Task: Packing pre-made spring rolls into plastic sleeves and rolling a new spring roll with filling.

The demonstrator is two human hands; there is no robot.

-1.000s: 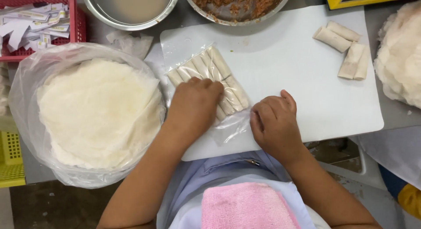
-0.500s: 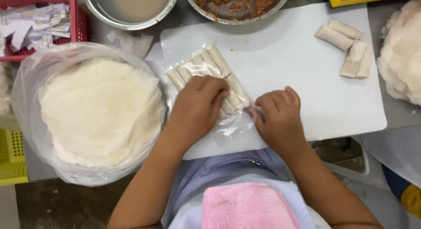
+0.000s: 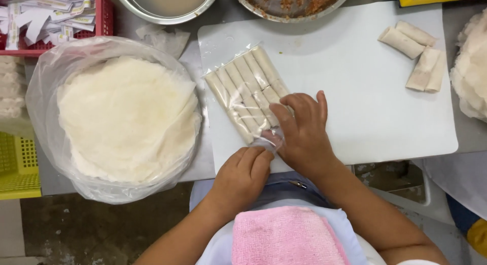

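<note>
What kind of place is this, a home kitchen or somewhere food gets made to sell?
Probably a small food-making workshop: a clear bag of spring rolls under both hands, a big stack of wrappers in plastic, and a metal bowl of filling by the white board.

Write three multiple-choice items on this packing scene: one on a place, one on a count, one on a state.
1. Where does the clear bag of rolls lie?
A. on the white board
B. in the red basket
C. on the pink towel

2. How many loose rolls lie at the board's far right corner?
A. one
B. four
C. nine

3. What are the two hands doing?
A. both lifted clear of everything
B. both at the bag's near end
C. both in the metal bowl

Answers:
1 A, the bag rests flat on the board.
2 B, four unbagged rolls show there.
3 B, the left hand and the right hand meet at the bag's open end.
</note>
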